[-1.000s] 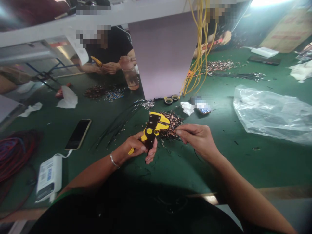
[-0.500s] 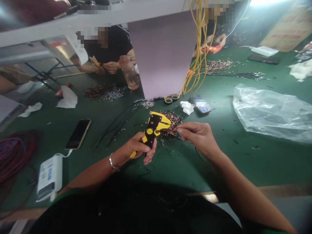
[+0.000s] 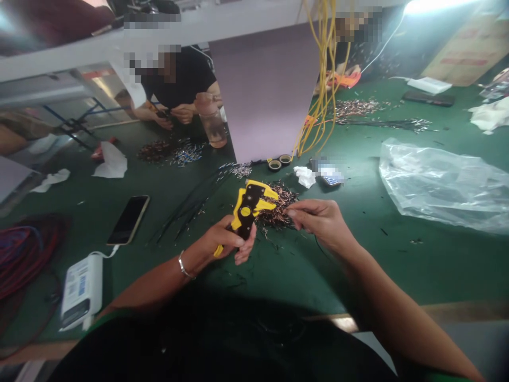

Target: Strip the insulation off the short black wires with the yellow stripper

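Note:
My left hand (image 3: 230, 239) is wrapped around the handles of a yellow and black wire stripper (image 3: 248, 207). Its jaws point right and stand apart, with a gap between them. To the right of the jaws, my right hand (image 3: 318, 217) pinches a thin black wire (image 3: 321, 249), whose tail hangs below the fingers. The pinched end is too small to make out clearly. Behind the tool and between my hands lies a heap of short copper-tipped wire pieces (image 3: 284, 204). Longer dark wires (image 3: 185, 212) lie on the table left of the stripper.
Two tape rolls (image 3: 274, 165), crumpled tissue (image 3: 305, 176) and a clear plastic bag (image 3: 437, 185) lie beyond my hands. At left are a phone (image 3: 128, 220), a white power bank (image 3: 81, 292) and coiled red cable (image 3: 27, 254). Yellow wires (image 3: 324, 79) hang by a panel. Co-workers sit opposite.
The stripper's jaws have opened from closed, and the tool has tilted slightly. My right hand stays almost in place. Across the table, a co-worker's hands and yellow tool have shifted.

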`<state>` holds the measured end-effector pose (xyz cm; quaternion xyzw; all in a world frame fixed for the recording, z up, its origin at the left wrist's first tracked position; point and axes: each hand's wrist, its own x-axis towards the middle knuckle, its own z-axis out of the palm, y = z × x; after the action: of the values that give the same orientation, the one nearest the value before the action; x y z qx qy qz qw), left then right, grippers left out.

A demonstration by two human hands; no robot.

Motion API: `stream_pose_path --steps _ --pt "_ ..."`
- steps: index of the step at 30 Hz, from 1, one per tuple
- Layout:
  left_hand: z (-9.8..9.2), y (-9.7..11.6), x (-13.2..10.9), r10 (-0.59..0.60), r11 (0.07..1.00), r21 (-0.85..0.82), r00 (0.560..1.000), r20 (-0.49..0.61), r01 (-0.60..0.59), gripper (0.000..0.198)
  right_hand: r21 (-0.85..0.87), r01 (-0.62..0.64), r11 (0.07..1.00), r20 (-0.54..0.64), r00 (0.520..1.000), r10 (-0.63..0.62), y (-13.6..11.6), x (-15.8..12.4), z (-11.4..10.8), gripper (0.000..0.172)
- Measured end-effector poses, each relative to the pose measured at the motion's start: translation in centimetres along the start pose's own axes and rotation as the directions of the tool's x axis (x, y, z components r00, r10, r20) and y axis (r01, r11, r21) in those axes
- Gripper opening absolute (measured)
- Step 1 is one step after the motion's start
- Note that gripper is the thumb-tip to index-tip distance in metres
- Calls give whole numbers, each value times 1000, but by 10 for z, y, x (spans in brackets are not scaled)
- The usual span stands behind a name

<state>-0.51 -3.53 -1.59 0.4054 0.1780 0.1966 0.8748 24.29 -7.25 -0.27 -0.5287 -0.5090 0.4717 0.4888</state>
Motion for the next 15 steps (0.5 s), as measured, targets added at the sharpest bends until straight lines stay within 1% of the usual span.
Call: stream_pose_path --steps 6,8,12,15 --pt "-9 4 4 38 999 -25 999 23 -37 26 -4 10 1000 -43 999 -10 1 -1 -1 15" --pt "-10 5 5 28 999 -25 999 23 -27 30 3 11 1000 -49 999 -10 1 -2 -1 15" --pt "-9 5 5 -9 999 -34 998 64 12 38 2 16 1000 -61 998 -16 1 -2 0 16" --pt "-10 4 7 14 999 -37 998 53 -12 41 -13 26 1000 -57 998 -27 1 -2 2 17"
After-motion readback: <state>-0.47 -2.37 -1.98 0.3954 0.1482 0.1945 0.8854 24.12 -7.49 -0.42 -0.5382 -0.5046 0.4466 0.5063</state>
